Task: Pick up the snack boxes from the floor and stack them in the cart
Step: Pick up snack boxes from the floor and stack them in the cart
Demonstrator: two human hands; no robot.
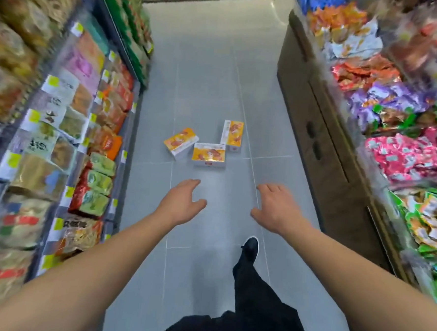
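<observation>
Shelves (61, 120) L & bins (398, 130) R held snack packs. Three snack boxes (209, 153) lay clustered on floor (208, 70). Left hand (182, 201), right hand (277, 207) both outstretched, fingers spread wide, empty, short of boxes.

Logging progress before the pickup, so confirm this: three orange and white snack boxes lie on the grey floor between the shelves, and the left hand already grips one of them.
Not quite. The head view shows three snack boxes on the floor, but the left hand grips none: both it and the right hand are open and empty, short of the boxes.
</observation>
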